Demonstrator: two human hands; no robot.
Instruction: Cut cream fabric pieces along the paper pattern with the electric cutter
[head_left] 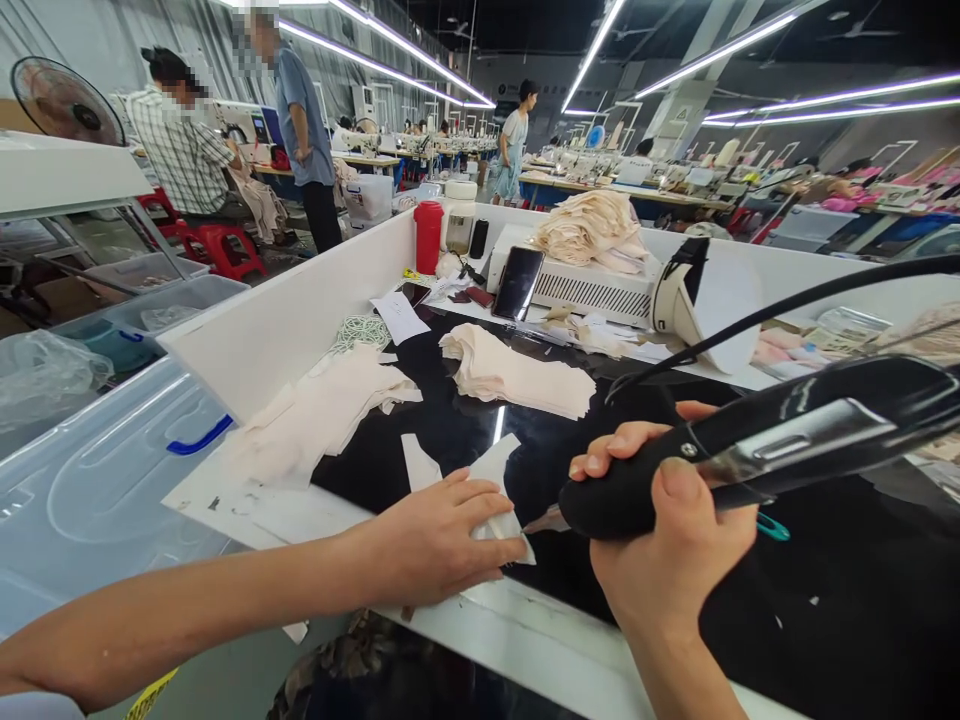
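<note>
My left hand (439, 535) lies flat, fingers stretched out, pressing a small pale fabric piece (487, 470) onto the black glossy worktop (450, 420). My right hand (667, 530) is wrapped round the black handle of a corded hand tool (750, 445). The tool's metal tip (541, 521) touches the fabric piece right beside my left fingertips. The tool's black cable (787, 305) arcs up and off to the right.
A stack of pale fabric pieces (514, 375) and a looser pile (315, 410) lie further back. A white wall (300, 310) borders the left. A red bottle (428, 235), phone (518, 282), white machine (592, 285) stand behind. Clear plastic bins (97, 480) sit at left. People work beyond.
</note>
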